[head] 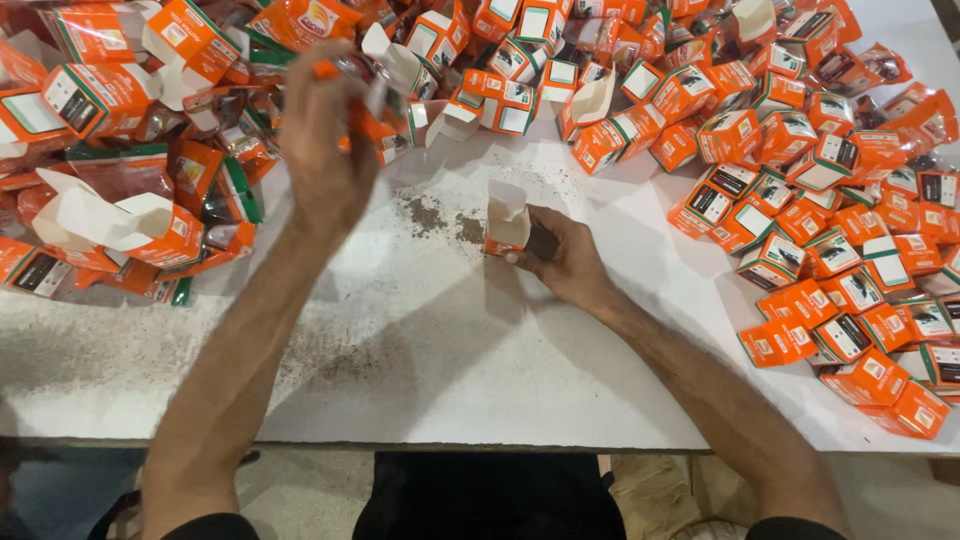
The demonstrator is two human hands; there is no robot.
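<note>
Holding a small orange carton upright near the middle of the white table, the right hand grips its side, top flap open. The left hand is raised toward the far left, fingers pinched shut on an orange packet above the pile of open cartons. Dark powder already dusts the table just left of the carton; a tilted packet could likely spill more. Closed boxes crowd the right.

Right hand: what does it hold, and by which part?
The right hand holds a small open orange cardboard box on the white table, gripping its lower side.
</note>
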